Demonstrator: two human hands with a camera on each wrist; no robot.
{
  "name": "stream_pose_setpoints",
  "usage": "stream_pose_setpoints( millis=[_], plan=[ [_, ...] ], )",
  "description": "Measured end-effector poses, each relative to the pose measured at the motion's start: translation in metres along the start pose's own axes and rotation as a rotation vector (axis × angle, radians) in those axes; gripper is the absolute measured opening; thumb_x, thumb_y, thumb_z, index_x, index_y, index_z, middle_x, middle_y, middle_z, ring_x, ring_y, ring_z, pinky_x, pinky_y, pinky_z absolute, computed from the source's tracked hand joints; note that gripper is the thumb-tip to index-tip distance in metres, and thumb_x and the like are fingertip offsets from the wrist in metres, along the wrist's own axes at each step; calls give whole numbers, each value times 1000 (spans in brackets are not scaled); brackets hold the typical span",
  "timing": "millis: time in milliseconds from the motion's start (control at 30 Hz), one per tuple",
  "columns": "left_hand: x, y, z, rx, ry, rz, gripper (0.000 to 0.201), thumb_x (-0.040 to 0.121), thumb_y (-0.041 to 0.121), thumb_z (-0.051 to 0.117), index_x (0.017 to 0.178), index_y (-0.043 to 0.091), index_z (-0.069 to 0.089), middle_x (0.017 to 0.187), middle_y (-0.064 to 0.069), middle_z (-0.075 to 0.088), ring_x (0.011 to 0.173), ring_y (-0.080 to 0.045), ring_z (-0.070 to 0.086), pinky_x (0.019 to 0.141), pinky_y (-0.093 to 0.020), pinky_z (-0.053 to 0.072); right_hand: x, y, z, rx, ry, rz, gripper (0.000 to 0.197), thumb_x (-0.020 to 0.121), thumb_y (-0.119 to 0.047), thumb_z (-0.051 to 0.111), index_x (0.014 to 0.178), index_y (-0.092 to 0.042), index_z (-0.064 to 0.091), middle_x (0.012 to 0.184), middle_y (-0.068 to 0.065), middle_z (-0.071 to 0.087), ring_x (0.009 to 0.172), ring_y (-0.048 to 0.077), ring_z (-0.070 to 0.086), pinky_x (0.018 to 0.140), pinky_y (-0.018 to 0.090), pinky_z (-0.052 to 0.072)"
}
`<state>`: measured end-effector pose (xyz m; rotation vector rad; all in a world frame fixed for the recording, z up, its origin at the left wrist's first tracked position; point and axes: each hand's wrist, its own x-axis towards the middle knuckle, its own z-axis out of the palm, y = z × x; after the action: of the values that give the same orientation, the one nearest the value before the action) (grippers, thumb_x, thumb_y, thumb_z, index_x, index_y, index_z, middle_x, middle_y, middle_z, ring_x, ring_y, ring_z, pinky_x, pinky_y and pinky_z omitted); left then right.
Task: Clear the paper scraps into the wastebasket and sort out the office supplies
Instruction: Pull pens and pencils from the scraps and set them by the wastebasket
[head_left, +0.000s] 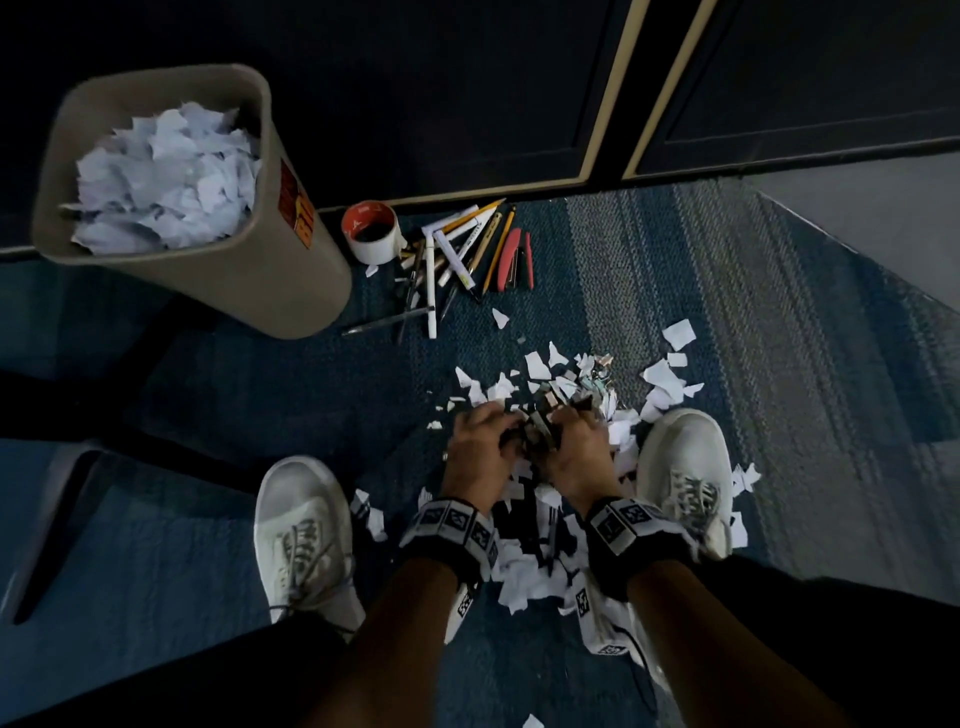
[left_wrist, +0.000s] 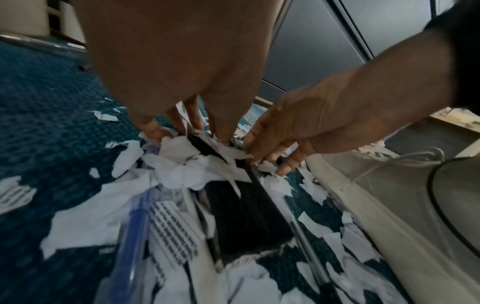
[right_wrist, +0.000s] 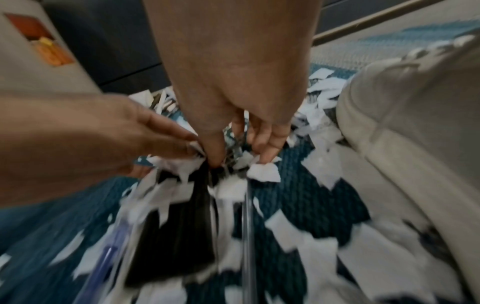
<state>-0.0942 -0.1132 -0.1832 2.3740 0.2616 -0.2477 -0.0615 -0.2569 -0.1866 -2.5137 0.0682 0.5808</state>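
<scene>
Both hands down in the pile, fingers curled: my left hand (head_left: 475, 447) and right hand (head_left: 574, 449) sit side by side, almost touching, each grip pinching into the same clump of paper scraps (head_left: 524, 566) mixed with dark items I cannot identify. From the left wrist view, the left fingertips (left_wrist: 153, 128) press into crumpled white paper at the top end of a flat black object (left_wrist: 241, 218) that lies under the scraps; the right fingertips (left_wrist: 284, 167) meet the clump from the other side. Right wrist view agrees, though it is blurred: thumb and fingers closing on white shreds above the same black object (right_wrist: 176, 236). A blue pen (left_wrist: 135, 232) lies beside the black object on its left, a clear-barrelled pen (left_wrist: 302, 232) on its right, both partly covered by paper. Scraps are spread over the blue carpet (head_left: 208, 395) between my two white shoes (head_left: 298, 535) and beyond the right one. Wastebasket (head_left: 291, 270) stands on the carpet toward the far left, already heaped with white paper nearly to its rim. Just to its right, against the dark wall panel: a roll of tape (head_left: 371, 231), a loose bundle of pens and pencils (head_left: 457, 254), and a red stapler (head_left: 514, 260), all well apart from my hands.
</scene>
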Motion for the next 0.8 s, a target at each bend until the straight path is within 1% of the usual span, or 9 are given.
stream_pose_setpoints(
  millis=[67,200,333,433,500,567,633,700,800],
  plan=[
    [-3,-1,4,56,-26,3,27,89,11,65,114,17,72,123,2,57,113,-23,45,100,-35,44,-10,-1,2,-20,5,-6,32,84,-15,68,112,-7,57,114,18,57,107,40,54,93,45,49],
    [6,-6,2,94,-55,-80,16,93,21,62,101,17,74,109,-2,63,106,-25,51,90,-40,47,-14,2,8,44,-26,9,12,85,-7,64,98,-5,65,104,17,64,93,35,64,77,31,45],
    [19,-1,-5,77,-115,-161,16,91,26,62,90,19,77,91,-4,72,90,-23,64,78,-34,53,-6,11,4,245,-39,31,8,77,-7,72,83,-12,75,78,5,72,70,16,65,59,14,41],
    [25,2,-9,12,-128,-228,17,89,15,61,80,21,74,82,-1,72,78,-20,67,74,-35,57,0,18,-4,494,-59,119,17,75,-5,73,69,-21,75,58,-1,67,51,16,57,55,31,54],
    [25,4,-9,-38,-102,-241,16,89,15,63,81,24,73,83,2,73,79,-17,67,76,-34,58,2,17,-12,607,-62,164,28,76,3,73,63,-21,74,53,3,64,48,17,53,55,36,50],
    [24,10,-9,-169,-89,-237,8,91,23,67,91,23,75,89,4,74,84,-13,68,80,-28,56,4,7,-24,700,-50,167,28,76,9,74,63,-15,72,56,8,62,50,18,52,56,35,48],
    [21,18,-11,-394,-176,-237,19,91,35,69,100,19,75,92,5,75,88,-11,69,81,-25,54,6,-5,-39,779,-55,151,17,76,10,75,75,-6,72,66,12,66,55,20,57,56,32,51],
    [21,24,-13,-620,-312,-272,30,90,43,68,101,16,74,94,-3,76,89,-17,71,84,-34,57,9,-17,-53,843,-74,123,12,79,10,73,88,3,71,81,16,71,66,22,64,60,31,57],
    [21,28,-18,-849,-451,-345,21,92,22,69,108,8,68,97,-9,74,89,-25,72,82,-36,56,15,-31,-64,869,-26,84,9,81,6,73,89,5,70,90,21,71,73,21,65,68,34,59]
  ],
)
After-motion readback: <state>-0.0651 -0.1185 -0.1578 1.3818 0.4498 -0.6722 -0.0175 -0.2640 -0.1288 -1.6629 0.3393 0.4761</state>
